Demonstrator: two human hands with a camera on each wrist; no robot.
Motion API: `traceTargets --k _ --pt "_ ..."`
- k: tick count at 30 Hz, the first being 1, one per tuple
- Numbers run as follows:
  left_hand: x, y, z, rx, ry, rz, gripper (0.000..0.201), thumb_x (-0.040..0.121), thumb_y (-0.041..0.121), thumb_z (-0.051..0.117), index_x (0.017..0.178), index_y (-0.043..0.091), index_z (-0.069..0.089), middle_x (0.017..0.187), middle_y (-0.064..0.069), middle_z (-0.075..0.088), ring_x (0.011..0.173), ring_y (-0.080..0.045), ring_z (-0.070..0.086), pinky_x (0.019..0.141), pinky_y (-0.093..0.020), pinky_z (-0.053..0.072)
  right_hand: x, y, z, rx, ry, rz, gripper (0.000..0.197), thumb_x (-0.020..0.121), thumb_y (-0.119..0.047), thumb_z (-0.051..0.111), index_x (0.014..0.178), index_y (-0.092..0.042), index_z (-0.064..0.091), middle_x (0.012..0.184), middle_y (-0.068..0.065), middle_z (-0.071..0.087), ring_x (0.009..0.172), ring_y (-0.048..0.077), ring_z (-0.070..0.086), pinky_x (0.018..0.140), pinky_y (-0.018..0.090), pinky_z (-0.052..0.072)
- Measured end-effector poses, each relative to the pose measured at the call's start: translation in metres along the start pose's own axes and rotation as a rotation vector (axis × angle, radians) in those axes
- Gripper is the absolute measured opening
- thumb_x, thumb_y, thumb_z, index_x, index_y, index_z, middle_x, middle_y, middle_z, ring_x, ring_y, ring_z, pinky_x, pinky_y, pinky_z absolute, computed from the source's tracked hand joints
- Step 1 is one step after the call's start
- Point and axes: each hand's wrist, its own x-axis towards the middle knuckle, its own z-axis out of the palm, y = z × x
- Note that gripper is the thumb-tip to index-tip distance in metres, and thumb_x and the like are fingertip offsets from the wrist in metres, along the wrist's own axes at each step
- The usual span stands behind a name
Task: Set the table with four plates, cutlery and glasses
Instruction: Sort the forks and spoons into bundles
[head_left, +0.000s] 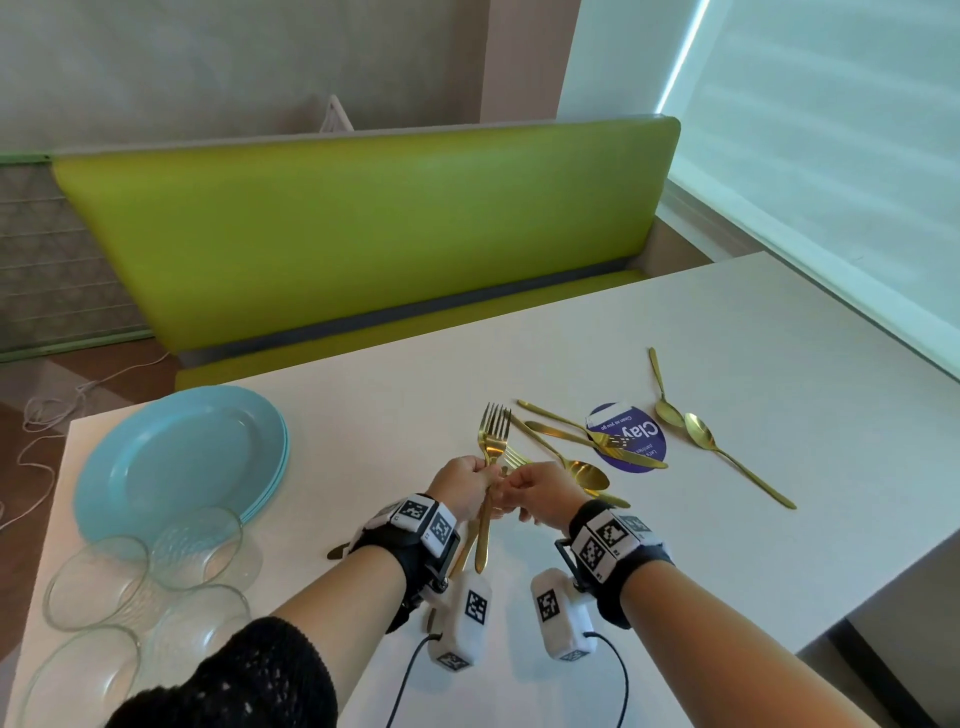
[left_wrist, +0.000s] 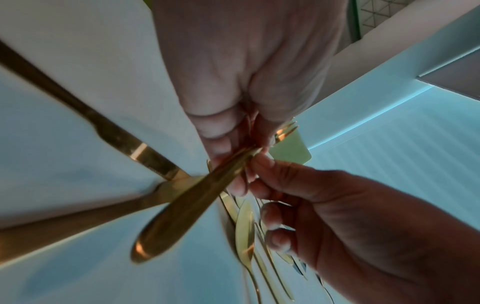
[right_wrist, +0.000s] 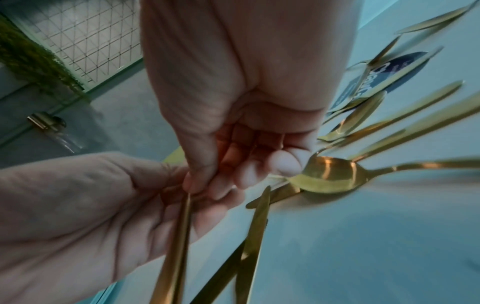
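Observation:
Above the white table (head_left: 727, 332), my left hand (head_left: 478, 480) grips a bunch of gold forks (head_left: 494, 423), tines up and handles hanging below the wrist. My right hand (head_left: 511, 486) meets it and pinches one fork handle (right_wrist: 179, 236) between thumb and fingers. In the left wrist view, my left hand (left_wrist: 233, 164) curls round the gold handles (left_wrist: 182, 216). Loose gold spoons (head_left: 589, 475), knives (head_left: 571, 431) and more spoons (head_left: 722, 454) lie to the right. Stacked blue plates (head_left: 176, 457) and several clear glasses (head_left: 96, 582) stand at the left.
A round purple sticker (head_left: 631, 439) lies under some of the cutlery. A green bench (head_left: 363, 228) runs along the far side of the table. A blinded window is at the right. Cables hang from both wrist cameras near the table's front edge.

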Motion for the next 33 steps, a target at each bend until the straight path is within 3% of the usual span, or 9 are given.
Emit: traceTargets --k 2,5,8,13,17,24,29,31,33 --pt "0.003 0.001 -0.002 -0.018 0.052 0.001 0.017 0.099 0.017 0.042 0.089 0.008 0.053 0.08 -0.009 0.065 0.07 -0.026 0.063 0.072 -0.041 0.057 0.004 0.003 -0.014 -0.055 0.112 -0.005 0.02 0.083 -0.022 0.068 0.065 -0.023 0.06 0.072 -0.004 0.063 0.064 0.01 0.054 0.061 0.02 0.045" --pt "0.008 0.002 -0.008 -0.047 0.134 0.005 0.016 0.1 0.015 0.038 0.095 0.005 0.05 0.075 -0.008 0.059 0.061 -0.018 0.056 0.056 -0.027 0.05 0.014 0.011 -0.039 -0.284 0.279 0.03 0.006 0.085 -0.022 0.065 0.082 -0.017 0.067 0.09 0.002 0.068 0.083 0.016 0.059 0.072 0.024 0.046" --pt "0.011 0.002 -0.015 -0.036 0.155 0.007 0.023 0.1 0.014 0.038 0.081 0.009 0.05 0.07 -0.006 0.052 0.058 -0.015 0.046 0.056 -0.025 0.043 0.022 0.023 -0.049 -0.466 0.307 0.103 0.012 0.088 -0.02 0.061 0.098 -0.017 0.067 0.101 0.002 0.066 0.091 0.018 0.06 0.075 0.025 0.049" --pt "0.016 -0.002 -0.022 -0.016 0.168 -0.018 0.02 0.1 0.013 0.035 0.089 0.012 0.052 0.07 -0.002 0.048 0.059 -0.012 0.044 0.055 -0.023 0.038 0.036 0.03 -0.04 -0.809 0.24 0.05 0.023 0.093 -0.018 0.053 0.112 -0.017 0.066 0.113 0.003 0.065 0.102 0.018 0.063 0.082 0.026 0.054" --pt "0.017 -0.006 -0.025 -0.012 0.182 -0.029 0.023 0.1 0.012 0.033 0.09 0.009 0.053 0.069 -0.003 0.049 0.058 -0.012 0.044 0.052 -0.022 0.036 0.043 0.031 -0.035 -0.898 0.245 0.057 0.025 0.095 -0.017 0.049 0.115 -0.015 0.064 0.115 0.005 0.063 0.104 0.019 0.062 0.079 0.024 0.051" --pt "0.018 -0.001 -0.029 -0.062 0.258 -0.041 0.03 0.1 0.014 0.029 0.081 0.008 0.051 0.066 -0.005 0.049 0.055 -0.014 0.043 0.05 -0.023 0.034 0.046 0.016 -0.04 -0.602 0.246 0.066 0.022 0.091 -0.023 0.056 0.106 -0.01 0.067 0.109 0.007 0.067 0.101 0.022 0.063 0.082 0.029 0.053" --pt "0.022 0.008 -0.028 -0.087 0.278 -0.002 0.026 0.101 0.016 0.03 0.088 0.007 0.05 0.07 -0.006 0.054 0.058 -0.015 0.048 0.053 -0.024 0.041 0.045 -0.013 -0.047 -0.127 0.359 -0.055 0.012 0.087 -0.026 0.062 0.076 -0.022 0.063 0.083 -0.001 0.064 0.078 0.016 0.056 0.068 0.025 0.042" --pt "0.023 0.014 -0.023 -0.124 0.248 0.002 0.024 0.101 0.016 0.031 0.092 0.004 0.049 0.073 -0.008 0.056 0.061 -0.017 0.052 0.055 -0.025 0.043 0.044 -0.025 -0.048 -0.003 0.327 -0.077 0.017 0.085 -0.029 0.065 0.069 -0.027 0.061 0.076 -0.005 0.064 0.073 0.013 0.056 0.066 0.025 0.042" --pt "0.022 0.02 -0.017 -0.167 0.217 -0.001 0.026 0.102 0.015 0.032 0.086 0.005 0.05 0.075 -0.01 0.058 0.063 -0.019 0.056 0.058 -0.027 0.047 0.041 -0.034 -0.047 0.197 0.224 -0.053 0.016 0.085 -0.025 0.066 0.069 -0.024 0.063 0.07 -0.007 0.062 0.061 0.01 0.05 0.056 0.023 0.04"
